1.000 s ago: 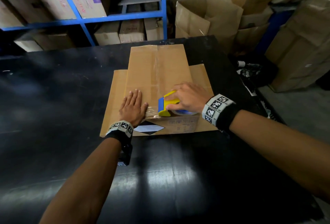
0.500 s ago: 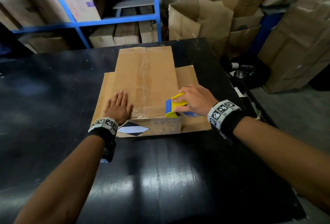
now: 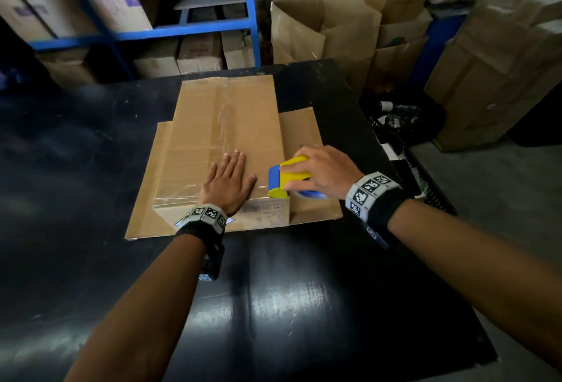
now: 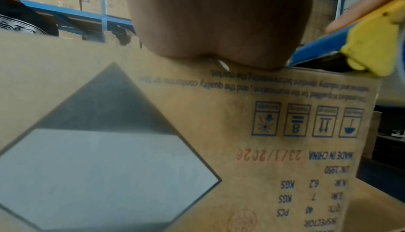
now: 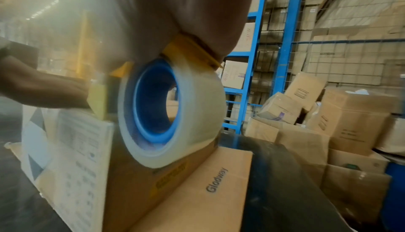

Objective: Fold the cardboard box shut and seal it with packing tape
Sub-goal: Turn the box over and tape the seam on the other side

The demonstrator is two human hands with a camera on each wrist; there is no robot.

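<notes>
A closed brown cardboard box (image 3: 225, 126) lies on the black table (image 3: 273, 305), with clear tape along its top seam and across its near edge. My left hand (image 3: 228, 182) presses flat on the near part of the lid, fingers straight. My right hand (image 3: 322, 170) grips a yellow and blue tape dispenser (image 3: 286, 179) at the box's near right corner. The clear tape roll (image 5: 173, 114) on its blue core hangs past the box's right side. The box's near face (image 4: 263, 131) carries printed symbols and a grey diamond label (image 4: 98, 157).
Flat cardboard sheets (image 3: 310, 168) lie under the box on both sides. Blue shelving (image 3: 194, 28) with cartons stands behind the table. Open and stacked cartons (image 3: 322, 22) crowd the floor at right, by a dark crate (image 3: 404, 144) off the table's right edge.
My right hand has drawn the dispenser rightward along the box's near edge to the right corner. My left hand slid right along the freshly laid tape.
</notes>
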